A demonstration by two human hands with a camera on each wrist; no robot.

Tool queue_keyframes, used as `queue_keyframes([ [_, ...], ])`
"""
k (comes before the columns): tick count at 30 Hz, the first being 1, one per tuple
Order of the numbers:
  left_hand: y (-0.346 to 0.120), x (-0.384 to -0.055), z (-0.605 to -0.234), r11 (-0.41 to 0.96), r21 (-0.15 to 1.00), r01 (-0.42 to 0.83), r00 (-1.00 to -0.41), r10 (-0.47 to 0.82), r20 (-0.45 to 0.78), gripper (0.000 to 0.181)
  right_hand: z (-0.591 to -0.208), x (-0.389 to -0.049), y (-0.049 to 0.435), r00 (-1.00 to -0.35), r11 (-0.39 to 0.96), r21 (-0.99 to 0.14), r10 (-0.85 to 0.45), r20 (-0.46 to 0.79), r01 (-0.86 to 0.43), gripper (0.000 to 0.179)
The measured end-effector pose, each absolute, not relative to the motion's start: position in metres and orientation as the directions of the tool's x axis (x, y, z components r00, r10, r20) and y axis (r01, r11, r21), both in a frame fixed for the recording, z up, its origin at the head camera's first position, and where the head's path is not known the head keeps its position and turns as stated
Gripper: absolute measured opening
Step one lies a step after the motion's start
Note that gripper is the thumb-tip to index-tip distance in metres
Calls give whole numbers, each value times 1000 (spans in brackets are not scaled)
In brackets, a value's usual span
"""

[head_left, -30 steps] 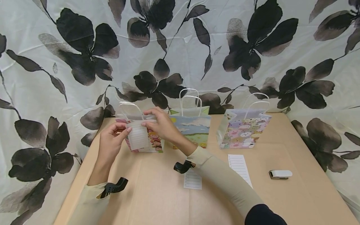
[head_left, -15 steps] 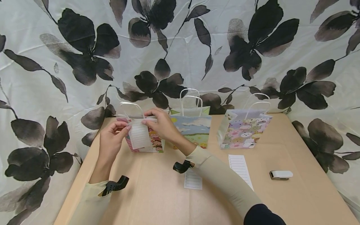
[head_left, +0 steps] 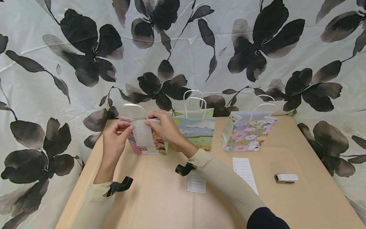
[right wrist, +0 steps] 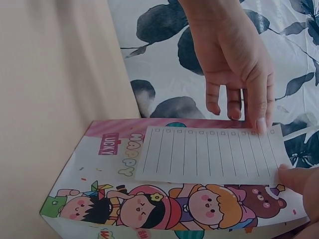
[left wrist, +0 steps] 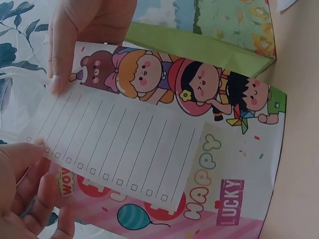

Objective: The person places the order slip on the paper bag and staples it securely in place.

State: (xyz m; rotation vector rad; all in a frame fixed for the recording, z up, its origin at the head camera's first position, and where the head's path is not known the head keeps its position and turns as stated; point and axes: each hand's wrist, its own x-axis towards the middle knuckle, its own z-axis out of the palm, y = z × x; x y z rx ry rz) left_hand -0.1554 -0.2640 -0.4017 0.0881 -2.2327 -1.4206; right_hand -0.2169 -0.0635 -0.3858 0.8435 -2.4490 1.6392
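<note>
A lined checklist sheet (head_left: 144, 135) with small tick boxes lies flat against the front of a pink paper gift bag (head_left: 159, 144) printed with cartoon children. My left hand (head_left: 114, 140) pinches the sheet's upper left corner, its thumb on the paper's face. At the upper right corner my right hand (head_left: 166, 127) pinches the sheet at the bag's top edge, fingers behind. In the left wrist view, the sheet (left wrist: 124, 149) partly covers the bag's lettering, and a "LUCKY" label (left wrist: 230, 201) shows beyond its lower end. The right wrist view shows the right thumb (right wrist: 296, 178) on the sheet's corner.
A landscape-print gift bag (head_left: 197, 130) stands just right of the pink one, and an animal-print bag (head_left: 248, 135) farther right. Two more checklist sheets, one (head_left: 196, 183) partly under the right forearm and another (head_left: 244, 171), lie on the table. A small white stapler (head_left: 286, 178) is at right.
The checklist sheet has slid upward on the bag's front, uncovering the label below it. My left hand has shifted slightly right and up with it; the right hand has barely moved.
</note>
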Motion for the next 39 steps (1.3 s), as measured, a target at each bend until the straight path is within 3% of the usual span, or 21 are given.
queue_keyframes([
  [4, -266, -157, -401, 507, 826, 248, -832, -324, 449, 27, -386, -217, -64, -850, 285, -832, -391, 352, -476, 18],
  [8, -270, -163, -402, 546, 785, 292, -802, -307, 512, 45, -387, -218, -65, -852, 295, -829, -388, 350, -475, 16],
  [12, -277, -171, -399, 584, 752, 305, -846, -197, 496, 57, -388, -219, -65, -854, 290, -833, -386, 349, -471, 15],
  [19, -285, -185, -395, 449, 847, 284, -936, -60, 346, 38, -389, -221, -64, -857, 283, -840, -385, 342, -463, 15],
  [26, -283, -184, -389, 386, 866, 318, -934, -27, 356, 20, -388, -220, -65, -848, 288, -827, -391, 358, -482, 15],
  [33, -274, -174, -375, 348, 875, 338, -933, -3, 361, 17, -389, -219, -66, -844, 284, -824, -390, 368, -491, 15],
  [39, -280, -187, -389, 336, 878, 340, -933, 1, 361, 15, -389, -219, -66, -846, 283, -825, -386, 368, -489, 15],
])
